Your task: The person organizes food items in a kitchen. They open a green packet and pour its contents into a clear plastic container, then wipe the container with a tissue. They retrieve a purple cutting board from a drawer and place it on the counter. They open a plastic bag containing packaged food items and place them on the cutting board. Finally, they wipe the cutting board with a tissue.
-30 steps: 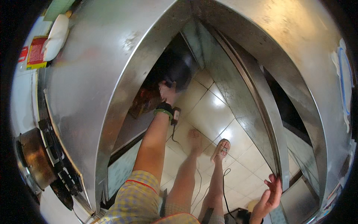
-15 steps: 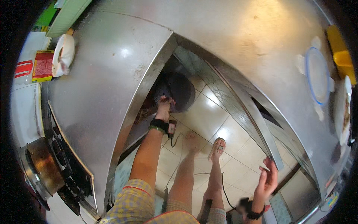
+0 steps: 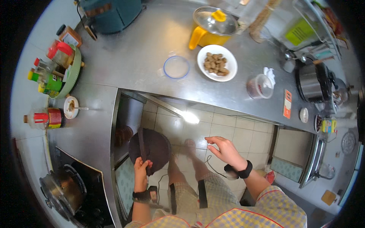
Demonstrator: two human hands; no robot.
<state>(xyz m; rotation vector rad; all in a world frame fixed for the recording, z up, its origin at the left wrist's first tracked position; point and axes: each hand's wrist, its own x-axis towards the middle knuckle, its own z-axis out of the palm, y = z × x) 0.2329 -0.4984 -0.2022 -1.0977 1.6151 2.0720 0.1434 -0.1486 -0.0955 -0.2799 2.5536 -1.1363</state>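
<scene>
A dark grey, round thing (image 3: 157, 148) with a band-like handle across it hangs low, beside the open cabinet space under the counter. I cannot make out its exact kind. My left hand (image 3: 142, 171) is closed around the lower end of that band, knuckles up. Off to the right, my right hand (image 3: 226, 150) is held in the air with its fingers stretched and the thumb apart. It touches nothing and is nearest to the counter's front edge. Each wrist wears a black strap with a small device.
The steel counter (image 3: 144, 72) carries a blue-rimmed lid (image 3: 176, 67), a white plate (image 3: 203, 72) of brown lumps, a yellow pot (image 3: 207, 38) and a plastic tub (image 3: 260, 86). At left are a stove pot (image 3: 62, 193) and bottles (image 3: 53, 81). Thin cables (image 3: 216, 171) lie on the tiled floor.
My left hand has brought the dark round thing out from under the counter, toward me. My right hand has risen and moved inward. The view has turned and shows more of the counter.
</scene>
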